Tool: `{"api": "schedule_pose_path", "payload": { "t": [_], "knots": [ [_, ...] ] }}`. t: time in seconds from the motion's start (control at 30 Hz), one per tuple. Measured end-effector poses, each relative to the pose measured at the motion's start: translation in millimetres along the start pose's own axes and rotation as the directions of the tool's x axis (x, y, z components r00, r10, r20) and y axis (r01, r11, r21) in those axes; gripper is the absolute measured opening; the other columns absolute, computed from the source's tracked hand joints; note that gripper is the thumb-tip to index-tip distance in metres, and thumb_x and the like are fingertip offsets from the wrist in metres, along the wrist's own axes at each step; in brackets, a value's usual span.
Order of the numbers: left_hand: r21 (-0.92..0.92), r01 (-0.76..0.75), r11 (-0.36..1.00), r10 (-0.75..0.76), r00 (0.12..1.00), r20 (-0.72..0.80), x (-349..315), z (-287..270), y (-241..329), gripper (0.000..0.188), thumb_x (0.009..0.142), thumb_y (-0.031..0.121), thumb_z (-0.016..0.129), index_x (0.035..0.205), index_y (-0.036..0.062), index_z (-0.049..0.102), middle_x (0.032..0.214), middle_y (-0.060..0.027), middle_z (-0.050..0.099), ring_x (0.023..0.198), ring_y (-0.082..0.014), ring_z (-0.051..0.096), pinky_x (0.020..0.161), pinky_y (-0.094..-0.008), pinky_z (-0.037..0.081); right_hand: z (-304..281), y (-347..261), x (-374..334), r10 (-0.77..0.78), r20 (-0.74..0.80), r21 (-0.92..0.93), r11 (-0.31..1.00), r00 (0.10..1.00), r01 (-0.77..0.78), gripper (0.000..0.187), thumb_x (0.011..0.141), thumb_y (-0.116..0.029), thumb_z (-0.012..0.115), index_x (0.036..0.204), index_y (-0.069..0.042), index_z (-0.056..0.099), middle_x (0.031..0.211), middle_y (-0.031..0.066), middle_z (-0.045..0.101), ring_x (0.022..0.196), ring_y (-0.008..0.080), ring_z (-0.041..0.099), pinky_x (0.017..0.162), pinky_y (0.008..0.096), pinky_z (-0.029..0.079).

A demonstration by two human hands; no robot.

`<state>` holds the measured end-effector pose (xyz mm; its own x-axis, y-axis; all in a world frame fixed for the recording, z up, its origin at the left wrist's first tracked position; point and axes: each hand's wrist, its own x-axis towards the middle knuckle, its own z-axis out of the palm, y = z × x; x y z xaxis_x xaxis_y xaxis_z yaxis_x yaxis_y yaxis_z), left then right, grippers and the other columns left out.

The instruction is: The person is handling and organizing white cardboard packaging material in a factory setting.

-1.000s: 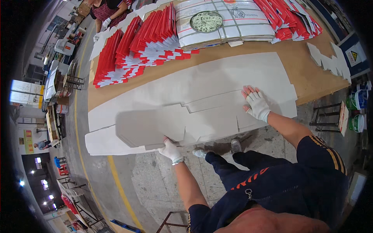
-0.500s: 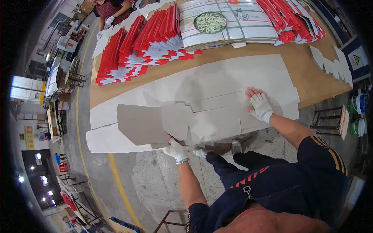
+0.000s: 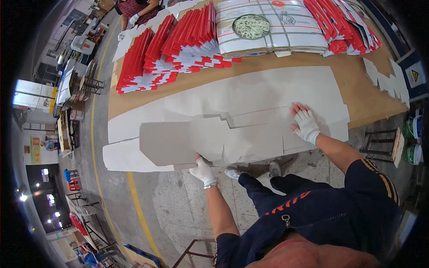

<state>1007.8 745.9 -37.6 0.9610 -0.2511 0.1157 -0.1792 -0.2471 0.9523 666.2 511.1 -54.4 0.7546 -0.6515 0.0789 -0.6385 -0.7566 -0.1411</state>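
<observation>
A large pale grey cardboard blank (image 3: pixel 257 138) with slits and cut-out flaps lies across the near part of the table. At its near edge, my left hand (image 3: pixel 203 173), in a white glove with bare fingertips, is closed on the cardboard; some of its fingers are hidden beneath. Beside that hand, a darker grey panel (image 3: pixel 164 144) of the blank overlaps the sheets below. My right hand (image 3: pixel 305 125), gloved the same way, rests flat on the right part of the blank with its fingers stretched out. Another wide pale sheet (image 3: pixel 286 87) lies beyond it.
Red and white folded boxes (image 3: pixel 187 38) stand in leaning rows at the back, with more (image 3: pixel 342 27) at the right. Between them sits a strapped bundle of printed sheets (image 3: pixel 290 29). A co-worker (image 3: pixel 138 9) stands at the far left. A stool (image 3: pixel 384 145) is at the right.
The view has shifted slightly, so the table appears a little further right. The darker panel looks somewhat flatter. Both hands keep nearly the same places on the cardboard.
</observation>
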Motion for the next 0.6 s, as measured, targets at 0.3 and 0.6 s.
{"api": "schedule_pose_path", "payload": {
  "t": [0.3, 0.6],
  "knots": [
    [-0.211, 0.137, 0.968, -0.157, 0.984, -0.084, 19.1, -16.9, -26.5, 0.019, 0.081, 0.004, 0.057, 0.095, -0.0079, 0.057, 0.087, -0.0103, 0.061, 0.076, -0.0198, 0.058, 0.072, -0.0324, 0.048, -2.8, -22.8, 11.7, 0.047, 0.148, 0.004, 0.999, 0.988, -0.048, 0.071, 0.078, -0.029, 0.057, 0.138, -0.003, 0.027, 0.145, 0.0146, 0.025, 0.134, 0.0305, 0.021, 0.110, 0.0444, 0.015],
    [-0.858, 0.458, 0.232, -0.409, 0.846, 0.341, 52.3, -67.0, -34.4, 0.036, 0.090, 0.025, 0.054, 0.118, 0.0027, 0.048, 0.112, -0.0073, 0.055, 0.103, -0.0215, 0.054, 0.089, -0.0360, 0.043, 8.6, -14.2, 11.3, -0.024, 0.171, -0.135, 0.990, 0.985, 0.047, 0.071, 0.080, -0.026, 0.056, 0.140, -0.004, 0.024, 0.146, 0.0142, 0.021, 0.136, 0.0293, 0.016, 0.110, 0.0454, 0.012]
  ]
}}
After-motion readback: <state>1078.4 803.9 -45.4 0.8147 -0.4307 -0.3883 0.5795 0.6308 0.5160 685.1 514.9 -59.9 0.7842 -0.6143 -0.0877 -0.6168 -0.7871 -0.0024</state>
